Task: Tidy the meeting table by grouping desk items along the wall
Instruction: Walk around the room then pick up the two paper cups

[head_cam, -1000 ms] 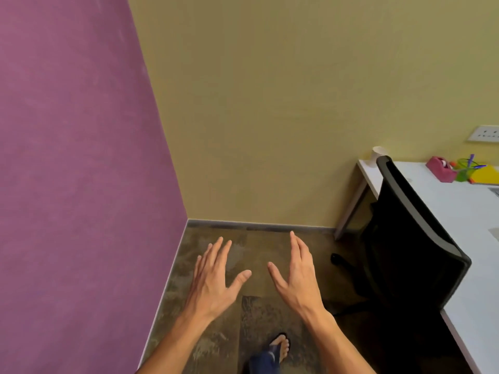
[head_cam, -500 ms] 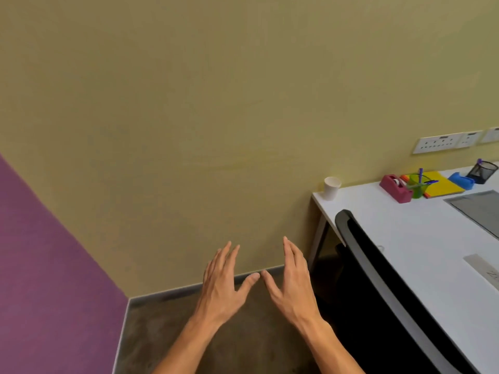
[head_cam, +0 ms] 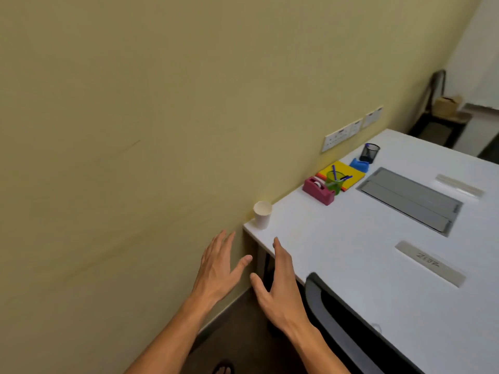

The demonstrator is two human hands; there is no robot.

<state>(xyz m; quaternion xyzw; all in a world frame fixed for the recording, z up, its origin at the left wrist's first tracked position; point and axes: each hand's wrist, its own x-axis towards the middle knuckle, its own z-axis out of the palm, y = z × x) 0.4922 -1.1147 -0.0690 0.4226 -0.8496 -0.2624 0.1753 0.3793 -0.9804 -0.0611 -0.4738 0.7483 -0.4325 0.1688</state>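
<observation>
Both hands are held out in front of the body with fingers straight and spread, and nothing is grasped by either. The left hand (head_cam: 218, 268) is seen at about 7 o'clock in the view, over the gap between wall and table; the right hand (head_cam: 280, 287) is just beside it toward 6 o'clock, its fingertips over the near corner of the table (head_cam: 351, 252).

Much of the grouping appears to be done already. Along the wall (head_cam: 162, 103), running from 5 o'clock up toward 2 o'clock, a line of items is seen: a paper cup (head_cam: 262, 214) at the table corner, then, well apart from it, a pink tape dispenser (head_cam: 318, 190), a green cup (head_cam: 334, 181) with pens in it standing on or against a yellow pad (head_cam: 344, 172), a blue item (head_cam: 359, 164) and a black mesh pot (head_cam: 370, 153). The last five are set close together.

Away from the wall, two long flat items are left out on the tabletop: a grey ruler (head_cam: 430, 263) at about 4 o'clock and a clear ruler (head_cam: 459, 185) at about 3 o'clock. These are judged to be what remains to be moved. The cup may also need closing up to the group. The grey hatch (head_cam: 410, 199) is set into the table and is not an item to move. A chair (head_cam: 351, 333) is pushed in at 5 o'clock.
</observation>
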